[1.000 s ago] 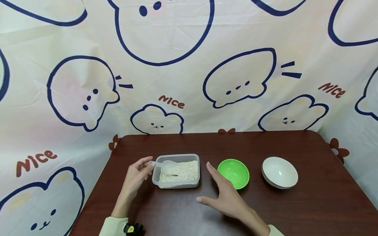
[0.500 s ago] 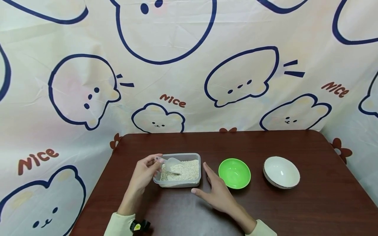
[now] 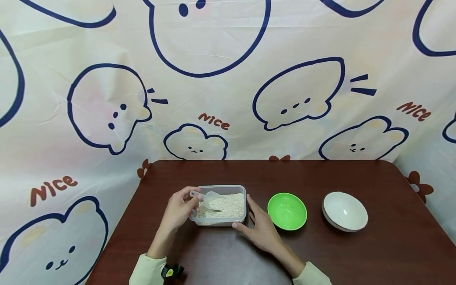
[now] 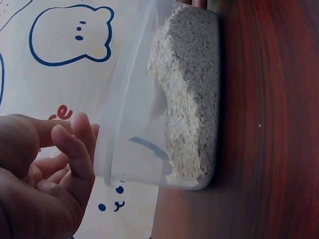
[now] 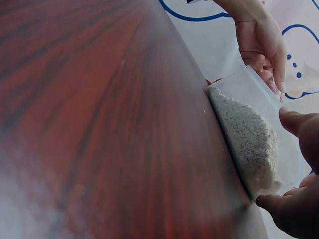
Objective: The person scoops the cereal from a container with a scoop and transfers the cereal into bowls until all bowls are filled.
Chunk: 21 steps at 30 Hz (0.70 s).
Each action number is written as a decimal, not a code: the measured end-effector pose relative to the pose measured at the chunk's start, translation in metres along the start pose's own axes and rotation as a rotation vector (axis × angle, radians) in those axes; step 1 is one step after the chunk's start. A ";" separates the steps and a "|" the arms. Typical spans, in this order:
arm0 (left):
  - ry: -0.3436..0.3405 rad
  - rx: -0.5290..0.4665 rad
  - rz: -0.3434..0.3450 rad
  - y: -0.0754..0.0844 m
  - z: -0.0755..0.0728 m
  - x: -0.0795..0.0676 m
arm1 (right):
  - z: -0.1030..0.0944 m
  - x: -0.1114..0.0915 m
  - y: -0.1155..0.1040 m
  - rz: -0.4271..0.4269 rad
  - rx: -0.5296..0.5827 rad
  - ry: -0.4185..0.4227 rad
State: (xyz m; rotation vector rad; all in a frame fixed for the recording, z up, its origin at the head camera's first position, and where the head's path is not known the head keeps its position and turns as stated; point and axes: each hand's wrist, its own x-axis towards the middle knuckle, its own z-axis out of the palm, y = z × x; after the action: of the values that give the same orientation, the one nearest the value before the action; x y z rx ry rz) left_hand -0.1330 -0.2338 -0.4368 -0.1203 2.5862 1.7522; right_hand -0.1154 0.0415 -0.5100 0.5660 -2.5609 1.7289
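A clear plastic container holds pale oat-like flakes and stands on the table. A whitish translucent scoop lies tilted with its bowl in the flakes. My left hand pinches the scoop's handle over the container's left end; in the left wrist view those fingers are beside the rim. My right hand grips the container's near right corner, thumb at the front and fingers along the right wall. The right wrist view shows its thumb and fingers around that corner.
A bright green bowl stands just right of my right hand. Farther right is a white bowl, seemingly stacked on another. The dark brown table ends at a patterned cloth behind. A black wrist strap sits at my left sleeve.
My right hand has moved left from near the green bowl to the container's corner and closed in on it. My left hand has moved right, bringing the scoop farther over the container.
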 end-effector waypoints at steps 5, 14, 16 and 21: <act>-0.011 0.036 0.002 -0.005 0.000 0.001 | 0.002 0.001 0.002 0.015 0.035 0.002; -0.016 0.049 -0.001 -0.012 -0.002 -0.001 | 0.007 0.004 0.002 0.060 0.120 -0.017; -0.015 0.045 -0.003 -0.012 -0.002 -0.001 | 0.007 0.005 0.002 0.065 0.130 -0.019; -0.018 0.027 -0.007 -0.013 -0.004 -0.002 | 0.007 0.005 0.001 0.062 0.140 -0.025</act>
State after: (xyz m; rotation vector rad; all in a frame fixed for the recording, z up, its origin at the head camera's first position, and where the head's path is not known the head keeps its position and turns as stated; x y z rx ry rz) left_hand -0.1298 -0.2416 -0.4470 -0.1127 2.5919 1.7076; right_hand -0.1192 0.0343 -0.5129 0.5191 -2.5139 1.9457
